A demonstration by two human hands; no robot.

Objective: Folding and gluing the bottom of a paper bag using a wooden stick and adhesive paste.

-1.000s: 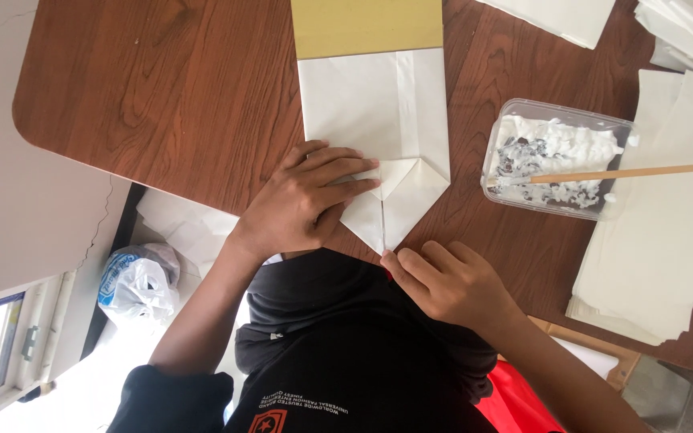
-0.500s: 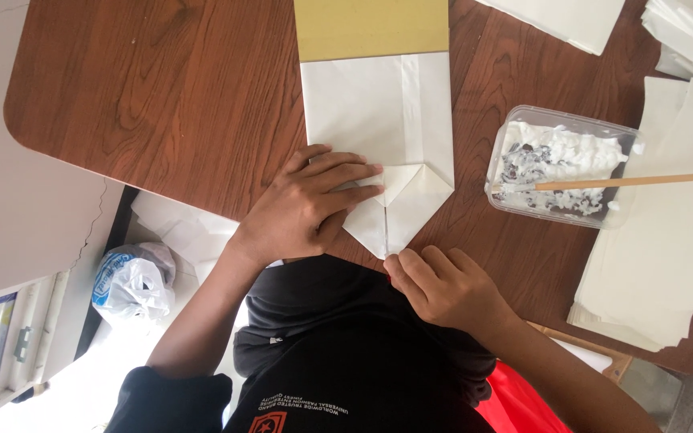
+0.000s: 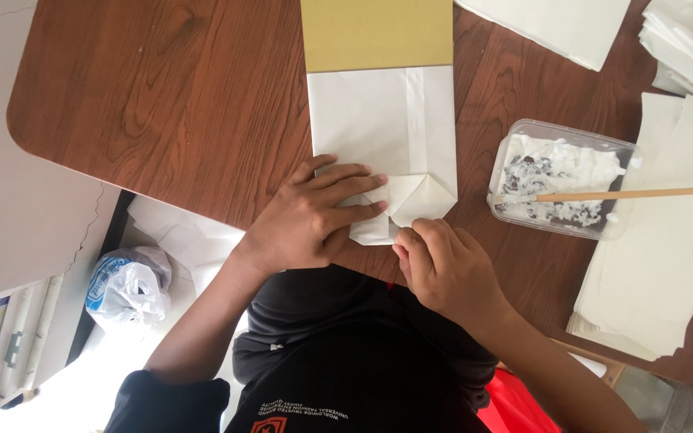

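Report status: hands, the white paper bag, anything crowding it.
Left hand flat on white paper bag. Right hand pinching its folded bottom flap. Paste tub with stick sits apart; nothing obstructing.

The folded paper bag (image 3: 382,120) is white with a mustard-yellow band at its far end. The table (image 3: 170,104) is reddish-brown with wood grain. The clear plastic tray (image 3: 563,186) holds white paste flecked dark. The stick (image 3: 643,193) is light tan. The paper stack (image 3: 667,240) at right is off-white.
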